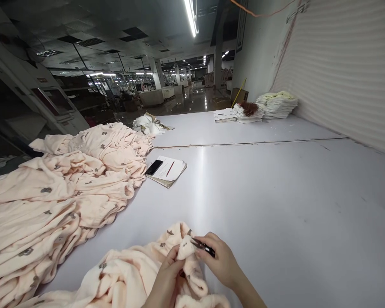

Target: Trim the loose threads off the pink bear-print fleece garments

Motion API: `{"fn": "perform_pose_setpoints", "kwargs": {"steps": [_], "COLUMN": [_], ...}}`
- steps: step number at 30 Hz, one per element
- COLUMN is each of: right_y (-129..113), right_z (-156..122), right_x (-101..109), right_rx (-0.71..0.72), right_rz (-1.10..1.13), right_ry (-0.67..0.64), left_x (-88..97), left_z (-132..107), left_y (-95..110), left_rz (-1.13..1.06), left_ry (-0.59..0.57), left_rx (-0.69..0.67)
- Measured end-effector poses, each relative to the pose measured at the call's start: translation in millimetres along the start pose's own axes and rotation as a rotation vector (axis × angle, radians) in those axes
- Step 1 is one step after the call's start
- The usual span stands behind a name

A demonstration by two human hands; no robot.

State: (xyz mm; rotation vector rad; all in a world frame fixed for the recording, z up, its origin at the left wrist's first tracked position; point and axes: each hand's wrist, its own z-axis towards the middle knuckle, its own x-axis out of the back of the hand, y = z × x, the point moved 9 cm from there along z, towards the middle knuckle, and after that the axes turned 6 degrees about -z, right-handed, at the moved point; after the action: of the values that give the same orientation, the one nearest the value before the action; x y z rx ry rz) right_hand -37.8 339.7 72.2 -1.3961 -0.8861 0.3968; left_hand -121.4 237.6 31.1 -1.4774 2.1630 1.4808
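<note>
A peach fleece garment point(128, 273) with small grey motifs lies at the near edge of the white table point(276, 192). My left hand point(165, 280) pinches a fold of it, fingers closed on the cloth. My right hand point(221, 261) is closed on small black thread snips point(202, 245), whose tip touches the raised bit of fabric held by the left hand.
A big pile of the same peach garments point(67, 188) covers the table's left side. A notebook with a red pen and a black phone point(154, 167) lie beside it. Folded cloth stacks point(276, 105) and papers sit far back by the wall.
</note>
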Motion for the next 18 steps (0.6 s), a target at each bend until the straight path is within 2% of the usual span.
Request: {"fn": "perform_pose_setpoints", "kwargs": {"steps": [4, 11, 15, 18], "right_y": [-5, -1, 1, -9], "right_z": [-5, 0, -3, -8], "right_x": [-1, 2, 5, 6], "right_rx": [0.050, 0.042, 0.013, 0.075], "right_rz": [-0.194, -0.174, -0.174, -0.304], "right_ry": [-0.036, -0.046, -0.046, -0.051], "left_x": [-8.5, -2.4, -2.7, -5.1], "left_z": [-3, 3, 1, -3], "left_y": [-1, -10, -8, -1], "left_rz": [-0.013, -0.004, 0.179, 0.340], "left_ry": [-0.055, -0.084, -0.097, -0.072], "left_rx": [0.043, 0.059, 0.027, -0.044]}}
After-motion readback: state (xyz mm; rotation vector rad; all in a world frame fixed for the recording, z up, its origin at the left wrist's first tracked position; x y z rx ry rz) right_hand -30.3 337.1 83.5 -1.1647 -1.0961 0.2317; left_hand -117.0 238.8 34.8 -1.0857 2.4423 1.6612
